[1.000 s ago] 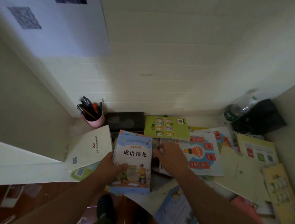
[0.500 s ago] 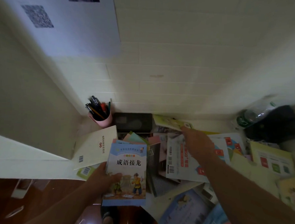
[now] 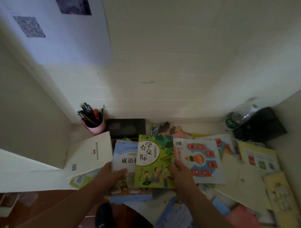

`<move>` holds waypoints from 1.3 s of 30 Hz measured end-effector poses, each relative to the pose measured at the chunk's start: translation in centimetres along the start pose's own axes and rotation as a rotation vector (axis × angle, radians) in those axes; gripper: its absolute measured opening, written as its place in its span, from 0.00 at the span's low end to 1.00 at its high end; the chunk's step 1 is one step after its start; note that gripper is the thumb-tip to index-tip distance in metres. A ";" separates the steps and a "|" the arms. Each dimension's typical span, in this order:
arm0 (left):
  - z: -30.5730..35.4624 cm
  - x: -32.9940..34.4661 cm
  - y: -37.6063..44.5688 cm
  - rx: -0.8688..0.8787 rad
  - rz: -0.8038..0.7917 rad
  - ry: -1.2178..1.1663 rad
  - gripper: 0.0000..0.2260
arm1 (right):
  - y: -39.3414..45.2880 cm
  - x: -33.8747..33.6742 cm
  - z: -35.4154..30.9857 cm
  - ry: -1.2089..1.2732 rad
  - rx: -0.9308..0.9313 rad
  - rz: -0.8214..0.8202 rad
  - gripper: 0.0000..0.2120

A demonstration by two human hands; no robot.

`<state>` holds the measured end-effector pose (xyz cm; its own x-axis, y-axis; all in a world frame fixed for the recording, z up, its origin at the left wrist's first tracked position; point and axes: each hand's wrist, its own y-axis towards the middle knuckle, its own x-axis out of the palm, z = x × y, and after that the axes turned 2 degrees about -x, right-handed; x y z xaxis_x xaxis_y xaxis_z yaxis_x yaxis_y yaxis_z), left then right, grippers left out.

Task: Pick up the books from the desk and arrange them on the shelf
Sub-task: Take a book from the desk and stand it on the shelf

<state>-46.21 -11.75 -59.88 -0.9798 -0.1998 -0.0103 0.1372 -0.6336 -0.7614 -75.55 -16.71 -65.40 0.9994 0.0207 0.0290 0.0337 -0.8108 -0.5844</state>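
Observation:
My left hand (image 3: 111, 176) grips a blue-covered book (image 3: 125, 157) by its lower left part, thumb on the cover. My right hand (image 3: 181, 174) holds a green-covered book (image 3: 154, 162) by its right edge, and that book lies partly over the blue one. Both are held above the front of the desk. Many more books lie scattered on the desk: a white one with an orange bulb drawing (image 3: 203, 161), a cream one (image 3: 91, 154) tilted at the left, yellow ones (image 3: 260, 158) at the right. No shelf is in view.
A pink pen cup (image 3: 94, 123) stands in the back left corner beside a black box (image 3: 126, 127). A plastic bottle (image 3: 239, 116) and a black bag (image 3: 261, 125) sit at the back right. Walls enclose the desk on the left and right. My shoe (image 3: 103, 217) shows below.
My right hand reached to the back of the desk, took the green book and brought it forward, face up, onto the blue book held in my left hand.

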 end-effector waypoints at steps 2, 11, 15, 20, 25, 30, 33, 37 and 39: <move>0.0 -0.1 0.0 -0.032 0.005 -0.066 0.11 | -0.5 0.5 1.4 0.073 0.045 0.000 0.44; -0.5 -0.4 -0.2 -0.085 0.070 -0.121 0.12 | 0.6 0.4 2.3 -0.027 0.034 0.054 0.36; -0.4 -0.5 -0.6 -0.046 0.025 -0.120 0.10 | -2.3 2.3 -0.9 -0.164 0.032 0.025 0.19; -0.6 0.3 -1.4 0.044 0.018 -0.007 0.16 | -4.9 4.6 -2.1 -0.292 0.034 0.030 0.08; -0.3 0.3 -1.5 0.055 0.025 -0.033 0.13 | -5.6 5.5 -2.5 -0.085 0.081 0.040 0.15; 1.2 -0.3 -1.6 0.150 0.037 -0.006 0.13 | -4.8 4.1 -3.2 -0.100 0.039 0.011 0.13; 2.5 -1.9 -1.7 0.217 0.061 0.016 0.12 | -3.6 1.7 -4.0 -0.137 -0.010 0.093 0.14; 4.0 -4.5 -2.2 0.248 0.059 0.017 0.14 | -2.7 -0.5 -4.4 -0.182 -0.057 0.120 0.14; 4.7 -5.5 -2.7 0.239 0.042 -0.027 0.14 | -2.6 -0.4 -4.3 -0.270 -0.088 0.124 0.15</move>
<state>-40.51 -12.49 -54.71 -0.9685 -0.2481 -0.0190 0.2119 -0.7823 -0.5858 -76.10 -17.12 -60.35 0.9632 0.0632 -0.2614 -0.0783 -0.8640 -0.4973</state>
